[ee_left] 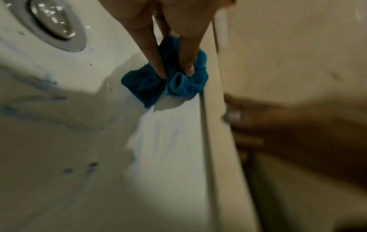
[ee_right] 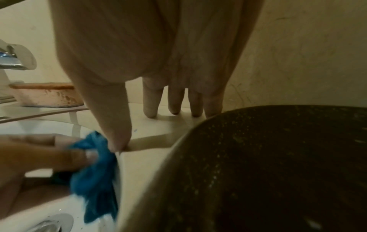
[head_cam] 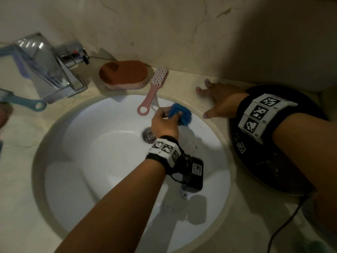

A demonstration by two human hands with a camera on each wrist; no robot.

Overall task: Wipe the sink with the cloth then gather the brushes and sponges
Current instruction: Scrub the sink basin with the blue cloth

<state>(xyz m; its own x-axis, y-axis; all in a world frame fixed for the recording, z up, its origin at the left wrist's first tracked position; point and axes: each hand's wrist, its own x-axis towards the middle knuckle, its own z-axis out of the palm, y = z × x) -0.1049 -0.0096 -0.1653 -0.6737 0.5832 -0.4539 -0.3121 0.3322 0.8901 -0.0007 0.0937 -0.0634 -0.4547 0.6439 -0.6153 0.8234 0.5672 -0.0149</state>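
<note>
Head view: our left hand point(head_cam: 165, 123) grips the cloth point(head_cam: 180, 114); the pink brush point(head_cam: 153, 90) just beyond may get knocked into the sink point(head_cam: 109, 143), our right hand point(head_cam: 217, 105) flat on the tabletop point(head_cam: 182, 83).

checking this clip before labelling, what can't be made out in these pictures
- Blue brush, head view: its bristle end is cut off by the left edge.
- Drain, head view: partly hidden behind the left hand.
- Cloth, left wrist view: the part under the fingers is hidden.
- Right hand, left wrist view: blurred and dark.
- Dark round object, right wrist view: too dim to identify.
</note>
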